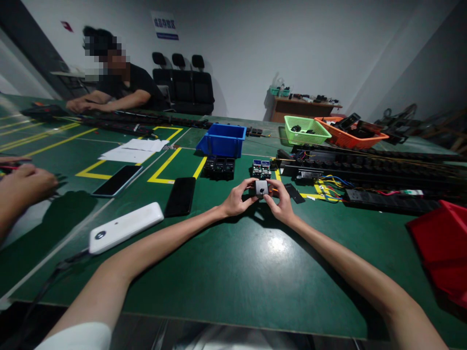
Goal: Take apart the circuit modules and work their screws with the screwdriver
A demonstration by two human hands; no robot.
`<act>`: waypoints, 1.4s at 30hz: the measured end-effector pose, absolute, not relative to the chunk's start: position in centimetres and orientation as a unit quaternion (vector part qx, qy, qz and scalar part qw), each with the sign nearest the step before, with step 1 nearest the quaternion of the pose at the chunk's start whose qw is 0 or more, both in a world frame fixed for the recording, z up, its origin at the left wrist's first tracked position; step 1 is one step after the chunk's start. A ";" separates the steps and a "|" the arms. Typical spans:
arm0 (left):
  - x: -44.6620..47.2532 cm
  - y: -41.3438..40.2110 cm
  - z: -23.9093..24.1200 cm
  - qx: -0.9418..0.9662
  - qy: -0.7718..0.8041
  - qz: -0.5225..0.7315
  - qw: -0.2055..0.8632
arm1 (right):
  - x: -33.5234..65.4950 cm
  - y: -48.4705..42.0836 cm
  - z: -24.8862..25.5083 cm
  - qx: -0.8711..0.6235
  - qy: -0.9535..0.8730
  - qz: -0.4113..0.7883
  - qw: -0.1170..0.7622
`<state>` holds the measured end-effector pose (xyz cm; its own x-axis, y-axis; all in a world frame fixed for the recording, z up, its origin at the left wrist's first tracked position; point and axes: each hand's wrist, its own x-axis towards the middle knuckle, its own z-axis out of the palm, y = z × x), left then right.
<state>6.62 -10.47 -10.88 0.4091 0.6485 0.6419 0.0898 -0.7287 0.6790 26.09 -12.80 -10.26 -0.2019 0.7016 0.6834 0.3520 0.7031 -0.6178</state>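
Both my hands meet over the green table [233, 272], pinching one small grey square part [261, 187] with a dark hole in its face. My left hand [239, 198] grips its left side with closed fingers. My right hand [280, 200] grips its right side, thumb on top. Thin red and orange wires show at the part's sides. Just beyond it lie a small module with blue connectors [261, 168], a black block of sockets [219, 167] and a flat black piece [294, 193].
A blue bin [222, 140], green basket [305, 129] and orange basket [346, 136] stand farther back. Long black strips with wires [365, 167] run right. Two phones [180, 196] [117, 180], a white device [126, 227], papers [133, 149], a red bin [443, 243]. Another person's hand [22, 187] left; a person sits far left.
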 end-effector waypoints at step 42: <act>6.9 -10.6 -10.1 0.751 0.233 0.494 0.371 | 25.9 -12.0 -11.0 -0.352 -0.797 0.130 0.472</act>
